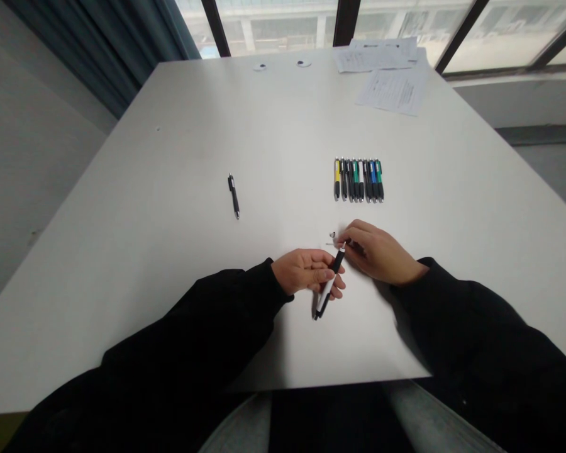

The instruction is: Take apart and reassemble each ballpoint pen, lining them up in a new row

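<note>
My left hand (311, 270) grips a white and black pen (327, 290), its tip pointing up and to the right. Just right of that tip, my right hand (370, 250) rests low over the table with its fingers bent together; whatever they pinch is too small to name. Small metallic bits (332, 235) lie by its fingertips. Farther back, a row of several pens (358, 180) with yellow, black, green, white and blue barrels lies side by side. A single black pen (234, 196) lies apart, up and left of my left hand.
The white table (193, 145) reaches back to the windows. Overlapping printed papers (389, 82) lie at its back right. Two small white items with dark spots (260, 67) sit near the back edge. A dark curtain (108, 44) hangs at the left.
</note>
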Demonstrator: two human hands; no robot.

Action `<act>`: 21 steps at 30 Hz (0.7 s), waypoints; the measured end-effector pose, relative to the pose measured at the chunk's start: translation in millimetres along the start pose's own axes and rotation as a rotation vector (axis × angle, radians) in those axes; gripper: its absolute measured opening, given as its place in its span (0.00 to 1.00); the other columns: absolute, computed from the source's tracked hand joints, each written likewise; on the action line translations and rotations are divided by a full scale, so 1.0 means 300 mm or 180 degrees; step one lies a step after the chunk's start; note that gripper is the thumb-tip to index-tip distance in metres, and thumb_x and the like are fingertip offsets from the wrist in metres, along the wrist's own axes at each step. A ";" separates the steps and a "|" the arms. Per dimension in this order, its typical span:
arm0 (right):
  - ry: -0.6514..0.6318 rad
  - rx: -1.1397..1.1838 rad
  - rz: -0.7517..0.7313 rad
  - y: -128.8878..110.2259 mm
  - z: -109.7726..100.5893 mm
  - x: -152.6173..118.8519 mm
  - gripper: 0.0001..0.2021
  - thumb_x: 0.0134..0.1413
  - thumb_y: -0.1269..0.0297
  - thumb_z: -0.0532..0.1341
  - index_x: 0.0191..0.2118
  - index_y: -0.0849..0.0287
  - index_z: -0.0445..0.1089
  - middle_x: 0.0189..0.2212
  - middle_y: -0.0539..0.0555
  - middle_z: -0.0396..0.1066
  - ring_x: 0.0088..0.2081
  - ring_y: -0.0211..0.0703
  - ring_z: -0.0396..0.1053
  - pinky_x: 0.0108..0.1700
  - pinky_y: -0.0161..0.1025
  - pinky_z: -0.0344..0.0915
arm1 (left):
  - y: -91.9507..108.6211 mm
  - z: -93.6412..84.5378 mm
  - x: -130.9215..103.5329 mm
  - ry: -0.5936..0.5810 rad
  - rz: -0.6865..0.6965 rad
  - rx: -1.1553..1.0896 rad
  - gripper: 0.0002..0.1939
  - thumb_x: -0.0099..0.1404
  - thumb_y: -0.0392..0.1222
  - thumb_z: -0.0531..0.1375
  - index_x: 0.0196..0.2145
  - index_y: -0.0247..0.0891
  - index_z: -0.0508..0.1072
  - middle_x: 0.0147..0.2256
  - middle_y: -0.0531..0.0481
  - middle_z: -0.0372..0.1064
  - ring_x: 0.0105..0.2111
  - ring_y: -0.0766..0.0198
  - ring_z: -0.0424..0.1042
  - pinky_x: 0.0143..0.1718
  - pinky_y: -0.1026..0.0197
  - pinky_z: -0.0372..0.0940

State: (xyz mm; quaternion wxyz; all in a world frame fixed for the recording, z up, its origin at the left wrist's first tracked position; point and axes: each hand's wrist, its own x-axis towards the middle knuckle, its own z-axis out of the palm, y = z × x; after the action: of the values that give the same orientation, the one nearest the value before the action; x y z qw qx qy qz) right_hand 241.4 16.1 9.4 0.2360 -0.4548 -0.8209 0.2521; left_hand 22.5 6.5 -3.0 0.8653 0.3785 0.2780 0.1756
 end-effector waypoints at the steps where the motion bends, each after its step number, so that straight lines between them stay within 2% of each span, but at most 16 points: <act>1: -0.0018 0.0220 0.0100 0.003 -0.006 -0.005 0.05 0.58 0.66 0.58 0.37 0.60 0.70 0.32 0.56 0.69 0.30 0.41 0.64 0.34 0.39 0.61 | -0.001 -0.002 0.000 0.0017 -0.0007 0.0004 0.21 0.52 0.47 0.71 0.38 0.30 0.72 0.33 0.42 0.75 0.32 0.58 0.77 0.37 0.54 0.71; 4: 0.0062 0.1094 0.0587 0.018 -0.022 -0.023 0.07 0.61 0.61 0.56 0.34 0.59 0.65 0.24 0.50 0.64 0.23 0.36 0.58 0.27 0.35 0.56 | -0.004 -0.004 0.000 0.0045 -0.0040 0.0047 0.22 0.52 0.48 0.71 0.38 0.30 0.72 0.32 0.43 0.74 0.31 0.58 0.77 0.36 0.55 0.72; 7: 0.0117 0.1653 0.0860 0.027 -0.028 -0.034 0.13 0.65 0.57 0.52 0.31 0.58 0.61 0.21 0.48 0.63 0.21 0.34 0.56 0.25 0.35 0.53 | -0.005 -0.004 -0.001 0.0027 -0.0050 0.0116 0.22 0.53 0.48 0.70 0.39 0.30 0.71 0.32 0.43 0.74 0.31 0.58 0.77 0.36 0.55 0.72; 14: -0.0047 0.1761 0.0910 0.013 -0.029 -0.031 0.20 0.65 0.52 0.52 0.24 0.58 0.60 0.17 0.47 0.61 0.19 0.34 0.55 0.25 0.36 0.53 | -0.004 -0.002 -0.007 -0.0029 -0.0075 0.0252 0.21 0.54 0.48 0.69 0.39 0.30 0.72 0.31 0.43 0.74 0.29 0.58 0.77 0.31 0.58 0.72; 21: -0.0125 0.1752 0.0931 0.006 -0.038 -0.029 0.22 0.64 0.50 0.52 0.23 0.58 0.60 0.16 0.47 0.59 0.19 0.34 0.54 0.25 0.36 0.52 | 0.000 0.000 -0.009 -0.0027 -0.0090 0.0283 0.21 0.54 0.48 0.69 0.39 0.30 0.72 0.31 0.43 0.74 0.29 0.59 0.77 0.30 0.59 0.72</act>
State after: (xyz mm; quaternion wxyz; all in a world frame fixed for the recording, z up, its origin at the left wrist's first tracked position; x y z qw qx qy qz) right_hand 253.8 11.6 15.5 0.2955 -0.4822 -0.6520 0.5049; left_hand 20.3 5.1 -2.0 0.8512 0.4133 0.2872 0.1492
